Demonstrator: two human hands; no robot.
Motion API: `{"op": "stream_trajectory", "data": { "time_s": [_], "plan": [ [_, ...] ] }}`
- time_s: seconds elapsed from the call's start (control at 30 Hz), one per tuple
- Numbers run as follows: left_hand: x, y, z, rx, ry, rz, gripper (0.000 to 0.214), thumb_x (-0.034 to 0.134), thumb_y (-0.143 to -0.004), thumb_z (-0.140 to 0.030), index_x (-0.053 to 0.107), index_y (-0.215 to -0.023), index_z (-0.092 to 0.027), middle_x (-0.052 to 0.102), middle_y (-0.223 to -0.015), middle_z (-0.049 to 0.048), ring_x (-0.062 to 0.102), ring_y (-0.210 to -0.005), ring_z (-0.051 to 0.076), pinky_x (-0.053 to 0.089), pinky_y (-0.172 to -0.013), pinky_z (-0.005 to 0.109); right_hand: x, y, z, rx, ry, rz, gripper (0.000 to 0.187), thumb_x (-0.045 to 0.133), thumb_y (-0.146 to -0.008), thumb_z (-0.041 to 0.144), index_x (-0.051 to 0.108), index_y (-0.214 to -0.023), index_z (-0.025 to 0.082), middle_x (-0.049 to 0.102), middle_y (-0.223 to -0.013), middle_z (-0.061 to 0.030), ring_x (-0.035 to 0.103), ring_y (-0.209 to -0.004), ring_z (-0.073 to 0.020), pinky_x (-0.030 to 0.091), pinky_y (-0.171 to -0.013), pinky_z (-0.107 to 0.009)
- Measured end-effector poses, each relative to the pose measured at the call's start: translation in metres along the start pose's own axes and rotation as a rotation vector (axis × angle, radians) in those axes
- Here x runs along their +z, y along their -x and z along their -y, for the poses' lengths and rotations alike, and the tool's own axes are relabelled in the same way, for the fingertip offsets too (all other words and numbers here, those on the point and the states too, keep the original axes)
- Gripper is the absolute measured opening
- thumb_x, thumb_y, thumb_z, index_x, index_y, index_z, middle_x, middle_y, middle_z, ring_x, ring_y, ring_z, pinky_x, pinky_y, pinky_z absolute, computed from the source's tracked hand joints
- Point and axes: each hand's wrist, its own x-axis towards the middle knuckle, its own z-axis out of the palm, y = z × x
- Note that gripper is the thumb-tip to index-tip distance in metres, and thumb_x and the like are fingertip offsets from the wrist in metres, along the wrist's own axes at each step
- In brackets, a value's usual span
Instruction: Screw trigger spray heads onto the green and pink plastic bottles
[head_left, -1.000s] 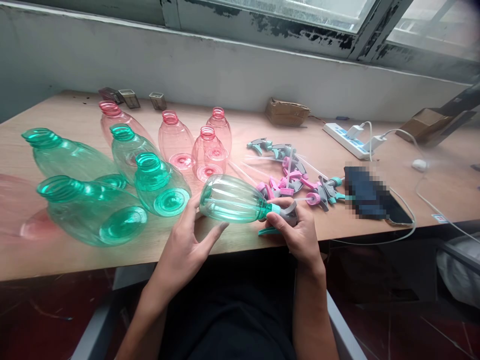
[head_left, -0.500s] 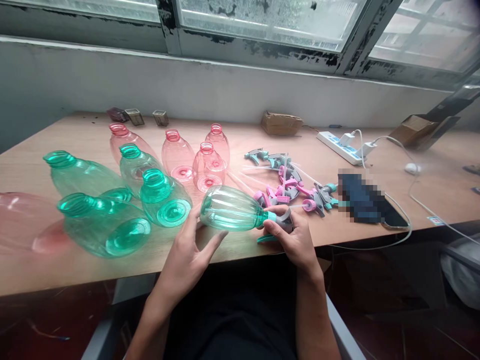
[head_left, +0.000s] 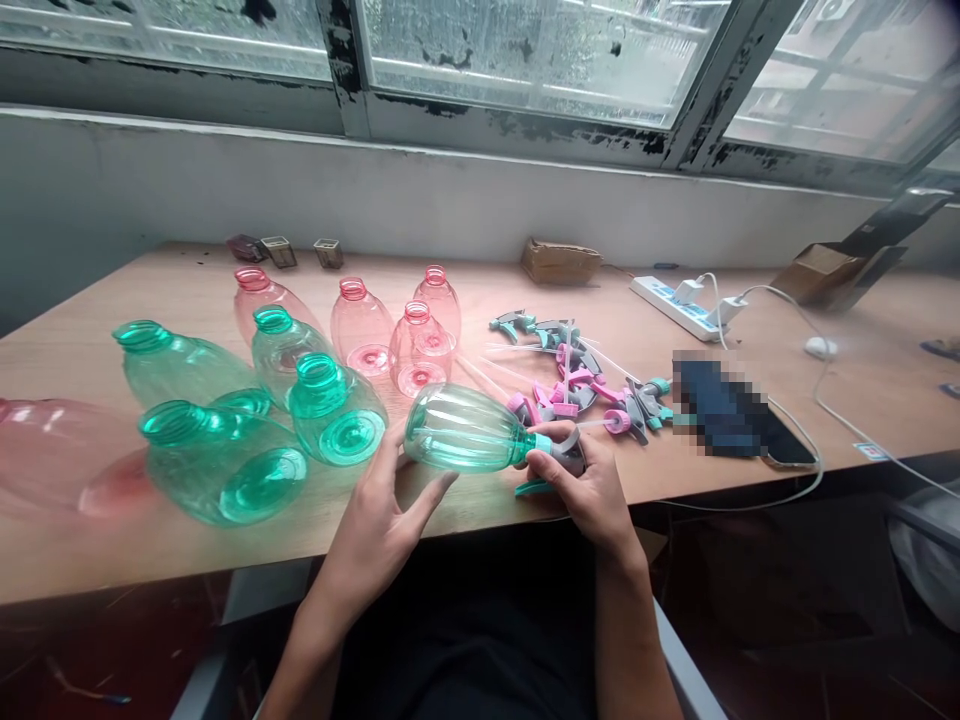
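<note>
Both hands share one item between them. Left hand [head_left: 379,520] cups the base end of a green bottle [head_left: 465,428], thumb up against the bottom and fingers spread loosely beneath its side; the hold is wide and light. Right hand [head_left: 596,490] is closed tight around a grey spray head [head_left: 564,452] at the bottle's neck, with a teal collar against the mouth and a teal trigger showing below the fingers. Whether the head is screwed fully home cannot be told. The bottle lies on its side, neck towards the person's right, just above the near edge of the table [head_left: 150,280] and directly in front of the person's body.

Left of it, four more green bottles [head_left: 225,465] stand in a close cluster, mouths open. Behind these stand four pink bottles [head_left: 360,325], also uncapped. Another pink one [head_left: 52,450] shows blurred at the far left.

Just beyond the right hand lies a loose pile of spray heads [head_left: 570,370], pink, grey and teal, thin tubes crossing. Further right lies a dark phone [head_left: 720,405] on a white cable, with a white power strip [head_left: 671,300] behind it. A small cardboard box [head_left: 561,262] sits against the wall under the window.
</note>
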Motion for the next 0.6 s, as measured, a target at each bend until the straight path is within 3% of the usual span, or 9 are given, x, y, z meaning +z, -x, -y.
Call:
{"op": "stream_trajectory", "data": {
  "time_s": [0.6],
  "plan": [
    [0.0002, -0.0006, 0.0024, 0.004, -0.014, -0.008, 0.061, 0.071, -0.098, -0.044, 0.048, -0.153, -0.031, 0.062, -0.154, 0.0074, 0.065, -0.138, 0.026, 0.049, -0.121, 0.043, 0.0, 0.0, -0.0004, 0.01, 0.014, -0.011, 0.034, 0.085, -0.089, 0.044, 0.073, -0.112, 0.022, 0.076, -0.082, -0.0009, 0.073, -0.07, -0.0154, 0.069, -0.063, -0.026]
  ]
}}
